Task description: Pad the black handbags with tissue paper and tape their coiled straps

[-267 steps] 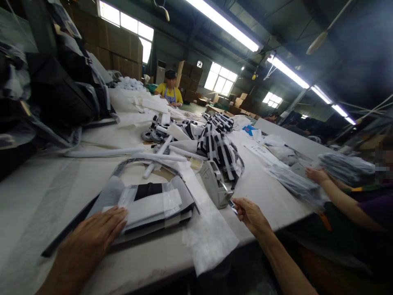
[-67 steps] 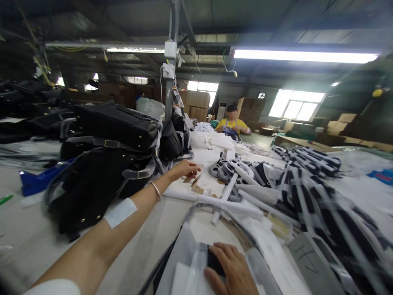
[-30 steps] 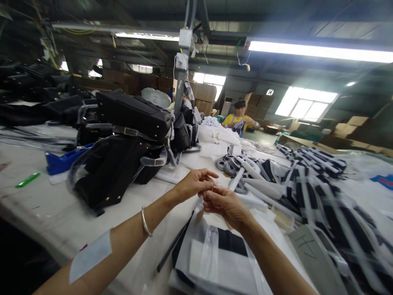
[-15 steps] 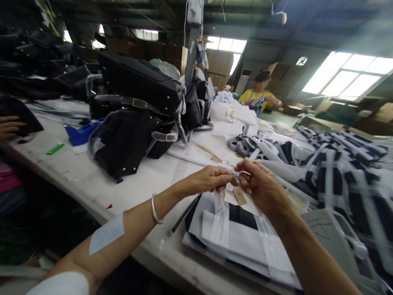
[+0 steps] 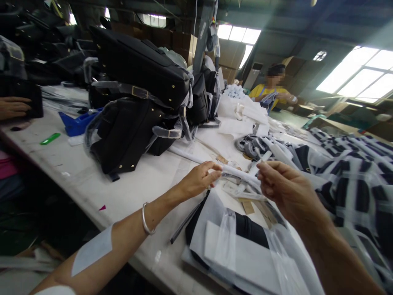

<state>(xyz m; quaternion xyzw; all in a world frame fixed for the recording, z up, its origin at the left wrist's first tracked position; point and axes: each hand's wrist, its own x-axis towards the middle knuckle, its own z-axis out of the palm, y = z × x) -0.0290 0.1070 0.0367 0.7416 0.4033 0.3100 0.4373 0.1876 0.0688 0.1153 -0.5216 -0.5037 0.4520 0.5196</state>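
My left hand [image 5: 201, 179] is above the table with thumb and forefinger slightly apart, and I see nothing between them. To its right, my right hand [image 5: 285, 186] is closed in a pinch; a tiny pale bit shows at its fingertips, too small to name. Below both hands lies a flat black bag piece [image 5: 250, 225], covered in part by white sheet padding [image 5: 242, 250] and bands of clear plastic film [image 5: 226, 233]. Neither hand touches it. A thin dark strip [image 5: 184, 225] lies along its left side.
Black bags [image 5: 132, 135] are stacked at centre left. A blue tape dispenser [image 5: 78, 123] and a green cutter [image 5: 50, 139] lie farther left, near another person's hand [image 5: 14, 107]. Wrapped black-and-white straps [image 5: 356, 184] pile up on the right. A co-worker in yellow [image 5: 273, 92] is behind.
My hands were together, fingers meeting over a strip of clear film; they have come apart, the right one moving right. The film now lies down on the bag piece. The view has shifted slightly.
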